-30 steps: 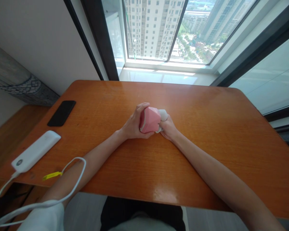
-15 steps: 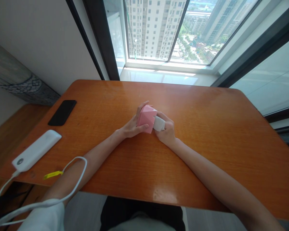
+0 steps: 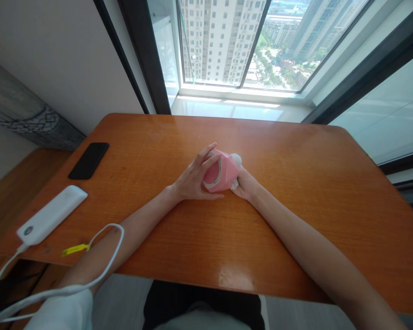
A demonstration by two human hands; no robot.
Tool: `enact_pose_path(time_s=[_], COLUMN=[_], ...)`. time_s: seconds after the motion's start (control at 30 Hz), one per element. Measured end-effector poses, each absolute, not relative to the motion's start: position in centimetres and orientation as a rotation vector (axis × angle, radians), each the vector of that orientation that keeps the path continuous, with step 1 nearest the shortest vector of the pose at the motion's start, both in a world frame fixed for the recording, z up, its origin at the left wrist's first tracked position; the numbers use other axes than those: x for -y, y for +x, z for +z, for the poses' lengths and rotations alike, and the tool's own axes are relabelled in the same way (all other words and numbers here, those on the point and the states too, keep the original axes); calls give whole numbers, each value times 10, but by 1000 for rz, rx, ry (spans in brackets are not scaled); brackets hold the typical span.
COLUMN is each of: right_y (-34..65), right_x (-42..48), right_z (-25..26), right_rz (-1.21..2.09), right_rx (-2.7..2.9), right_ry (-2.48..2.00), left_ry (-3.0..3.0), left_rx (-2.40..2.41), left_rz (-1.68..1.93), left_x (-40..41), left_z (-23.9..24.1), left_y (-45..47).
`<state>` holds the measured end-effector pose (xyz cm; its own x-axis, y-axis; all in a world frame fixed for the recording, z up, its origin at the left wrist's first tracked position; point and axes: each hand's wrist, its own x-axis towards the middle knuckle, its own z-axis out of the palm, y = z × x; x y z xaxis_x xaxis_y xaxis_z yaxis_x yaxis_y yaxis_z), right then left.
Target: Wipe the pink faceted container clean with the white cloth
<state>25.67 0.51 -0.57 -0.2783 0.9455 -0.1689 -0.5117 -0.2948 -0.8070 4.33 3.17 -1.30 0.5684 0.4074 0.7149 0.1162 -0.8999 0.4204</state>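
Note:
A pink faceted object is held between my two hands above the middle of the table. Its rounded end, with a pale curved rim, faces left. The fingers of my left hand reach over that end, and the thumb lies along its lower side. On the other side, my right hand grips a white wad, pressed against the pink object. Whether the wad is tissue or cloth I cannot tell. Most of my right fingers are hidden behind the pink object.
On the left of the wooden table lie a black phone and a white power bank. A white cable loops over my left forearm, with a yellow tag beside it. A window stands beyond the table.
The pink object has turned so that its rounded, rimmed end shows on the left. It and my right hand have shifted slightly right, and my left fingers have spread over that end.

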Motion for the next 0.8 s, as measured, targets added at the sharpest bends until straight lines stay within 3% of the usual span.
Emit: enact_pose_path(time_s=[0.47, 0.6, 0.8], right_y=[250, 246, 247], right_x=[2, 5, 10], right_z=[2, -1, -5], right_rz=[1669, 1343, 564], right_rx=[980, 1106, 1605], right_ry=[-845, -959, -899], left_ry=[2378, 2134, 1725], left_rx=[-584, -724, -758], left_rz=[1324, 1253, 1088], left_x=[-28, -21, -16], left_z=[-10, -11, -12], left_y=[43, 53, 57])
